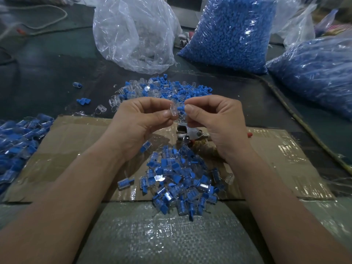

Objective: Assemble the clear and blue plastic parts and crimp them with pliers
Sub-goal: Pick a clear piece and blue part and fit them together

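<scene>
Two hands [190, 121]: one clear part [173, 112], one blue part [181, 108]

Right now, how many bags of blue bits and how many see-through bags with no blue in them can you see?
Bags packed with blue bits: 2, the tall one and the low one at the right
Clear crumpled bags with no blue inside: 2, the big one and one at the far right
Total: 4 bags

We see clear part [173, 111] raised at centre, touching blue part [181, 108] at its 3 o'clock | pliers [190, 133] flat on cardboard at 6 o'clock
</scene>
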Demonstrator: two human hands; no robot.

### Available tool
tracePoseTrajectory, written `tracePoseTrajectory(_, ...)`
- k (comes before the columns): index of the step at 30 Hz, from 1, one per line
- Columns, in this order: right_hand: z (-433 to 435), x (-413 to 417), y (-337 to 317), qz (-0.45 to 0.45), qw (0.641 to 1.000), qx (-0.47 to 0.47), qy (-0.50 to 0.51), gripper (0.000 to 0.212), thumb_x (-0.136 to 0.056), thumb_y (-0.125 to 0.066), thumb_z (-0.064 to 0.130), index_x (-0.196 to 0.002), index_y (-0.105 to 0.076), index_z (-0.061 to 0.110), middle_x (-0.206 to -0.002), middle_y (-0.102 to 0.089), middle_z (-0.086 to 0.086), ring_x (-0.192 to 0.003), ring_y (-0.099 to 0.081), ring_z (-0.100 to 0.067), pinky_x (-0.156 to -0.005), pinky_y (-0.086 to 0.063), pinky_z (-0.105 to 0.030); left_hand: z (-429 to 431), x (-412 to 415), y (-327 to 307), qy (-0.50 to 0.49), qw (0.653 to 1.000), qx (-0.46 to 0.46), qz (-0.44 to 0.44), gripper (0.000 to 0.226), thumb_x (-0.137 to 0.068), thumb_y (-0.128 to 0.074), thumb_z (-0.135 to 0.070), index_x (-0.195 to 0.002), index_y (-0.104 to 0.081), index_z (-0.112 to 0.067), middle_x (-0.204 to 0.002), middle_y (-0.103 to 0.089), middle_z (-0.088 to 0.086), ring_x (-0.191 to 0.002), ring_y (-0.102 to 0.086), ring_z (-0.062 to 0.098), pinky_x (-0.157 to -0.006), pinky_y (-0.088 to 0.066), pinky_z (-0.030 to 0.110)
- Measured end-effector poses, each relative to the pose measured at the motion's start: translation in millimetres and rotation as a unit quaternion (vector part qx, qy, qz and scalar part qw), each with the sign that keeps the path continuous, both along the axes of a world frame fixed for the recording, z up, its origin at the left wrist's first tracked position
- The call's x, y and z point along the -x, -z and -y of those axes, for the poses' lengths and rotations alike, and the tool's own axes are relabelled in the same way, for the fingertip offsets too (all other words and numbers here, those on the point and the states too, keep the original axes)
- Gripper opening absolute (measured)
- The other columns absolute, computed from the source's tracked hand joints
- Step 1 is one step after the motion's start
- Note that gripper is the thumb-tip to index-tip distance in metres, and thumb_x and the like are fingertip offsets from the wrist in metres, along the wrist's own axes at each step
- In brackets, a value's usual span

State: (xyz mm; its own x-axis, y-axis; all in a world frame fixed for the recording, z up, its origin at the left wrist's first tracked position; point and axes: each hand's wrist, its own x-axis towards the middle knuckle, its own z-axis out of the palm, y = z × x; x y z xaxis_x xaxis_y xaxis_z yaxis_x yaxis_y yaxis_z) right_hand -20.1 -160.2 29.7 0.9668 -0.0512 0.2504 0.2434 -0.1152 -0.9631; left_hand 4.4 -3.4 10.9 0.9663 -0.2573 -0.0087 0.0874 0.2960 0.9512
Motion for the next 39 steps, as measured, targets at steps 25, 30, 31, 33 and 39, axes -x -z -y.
tracePoseTrajectory(25,1.6,-0.9,4.1,-0.058,0.993,0.006,-0.100,0.015,-0.082,-0.059,0.002,-0.091,-0.068,0.011,-0.076,-0.070,0.002,-0.072,-0.068,-0.012,-0.070,-0.057,-0.024,-0.8,2.4,-1.8,0.013,1.000,-0.016,0.007,0.011,-0.060,-0.064,-0.005,-0.071,-0.066,-0.008,-0.067,-0.069,0.003,-0.064,-0.068,0.012,-0.057,-0.052,0.016)
tracePoseTrajectory(30,3.8,-2.0,4.8,-0.061,0.992,-0.017,-0.108,0.015,-0.078,-0.061,0.002,-0.089,-0.068,0.007,-0.072,-0.071,0.001,-0.070,-0.068,-0.013,-0.068,-0.057,-0.023,-1.3,2.1,-2.4,0.025,0.999,-0.028,0.010,0.011,-0.060,-0.065,-0.007,-0.062,-0.072,-0.015,-0.067,-0.070,0.004,-0.064,-0.068,0.012,-0.057,-0.053,0.015)
tracePoseTrajectory(31,3.3,-1.9,5.2,-0.061,0.992,-0.021,-0.107,0.015,-0.077,-0.062,0.003,-0.089,-0.068,0.008,-0.072,-0.071,0.000,-0.070,-0.068,-0.013,-0.068,-0.057,-0.023,-1.6,2.0,-2.2,0.025,0.999,-0.025,0.010,0.011,-0.060,-0.065,-0.007,-0.063,-0.072,-0.014,-0.067,-0.070,0.005,-0.064,-0.068,0.012,-0.057,-0.053,0.016)
tracePoseTrajectory(33,2.1,-2.0,6.5,-0.058,0.993,-0.024,-0.104,0.014,-0.077,-0.062,0.004,-0.088,-0.069,0.009,-0.072,-0.071,0.000,-0.070,-0.068,-0.013,-0.069,-0.057,-0.024,-1.3,1.9,-1.2,0.022,1.000,-0.017,0.005,0.010,-0.060,-0.065,-0.006,-0.066,-0.071,-0.011,-0.068,-0.070,0.005,-0.065,-0.068,0.013,-0.058,-0.053,0.016)
tracePoseTrajectory(39,-0.3,-1.7,6.7,-0.037,0.995,0.001,-0.097,0.015,-0.080,-0.061,0.000,-0.085,-0.068,0.012,-0.075,-0.072,0.003,-0.069,-0.067,-0.012,-0.070,-0.057,-0.025,-0.3,1.8,-0.5,0.022,1.000,-0.021,0.000,0.010,-0.060,-0.064,-0.004,-0.065,-0.070,-0.010,-0.068,-0.070,0.006,-0.065,-0.068,0.014,-0.057,-0.053,0.016)
